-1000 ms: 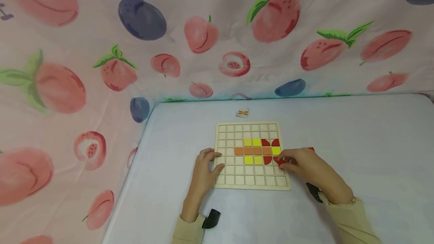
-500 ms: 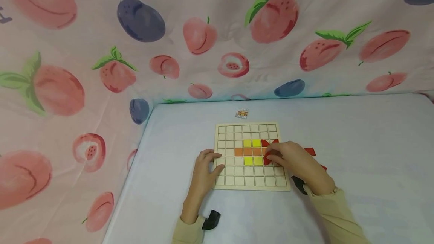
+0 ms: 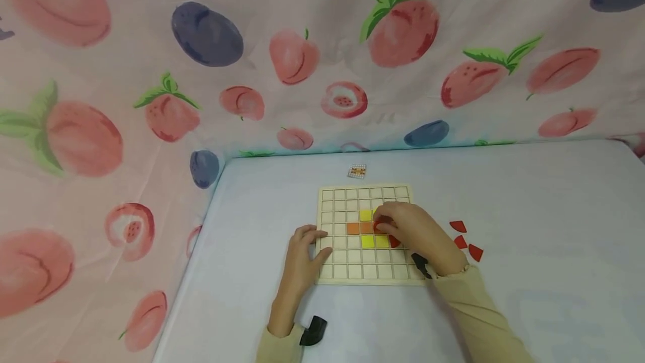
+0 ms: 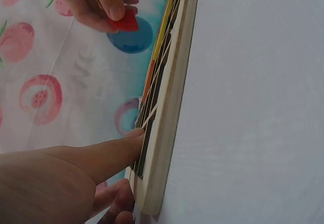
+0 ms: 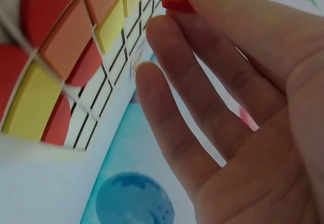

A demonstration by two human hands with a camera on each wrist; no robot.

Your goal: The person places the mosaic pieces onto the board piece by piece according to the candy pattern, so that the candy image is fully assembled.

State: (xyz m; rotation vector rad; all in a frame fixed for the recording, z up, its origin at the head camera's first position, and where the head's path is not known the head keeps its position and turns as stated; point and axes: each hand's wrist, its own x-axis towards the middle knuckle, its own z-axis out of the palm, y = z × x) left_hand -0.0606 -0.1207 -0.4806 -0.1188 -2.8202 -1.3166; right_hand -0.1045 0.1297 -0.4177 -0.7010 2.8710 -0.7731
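A light wooden grid board lies on the white table, with yellow squares, orange squares and several red rounded pieces set in its cells. My right hand is over the board and hides part of the pattern. Between thumb and fingers it pinches a red piece, held above the surface in the left wrist view. My left hand rests at the board's left edge, thumb and index fingertip touching the rim.
To the right of the board lie three loose red pieces. Behind it is a small patterned card. A fruit-print cloth stands up along the back and left sides of the table.
My right hand has moved left across the board with the red piece, from its right edge toward the middle. The loose red pieces have come into full view. My left hand stays put.
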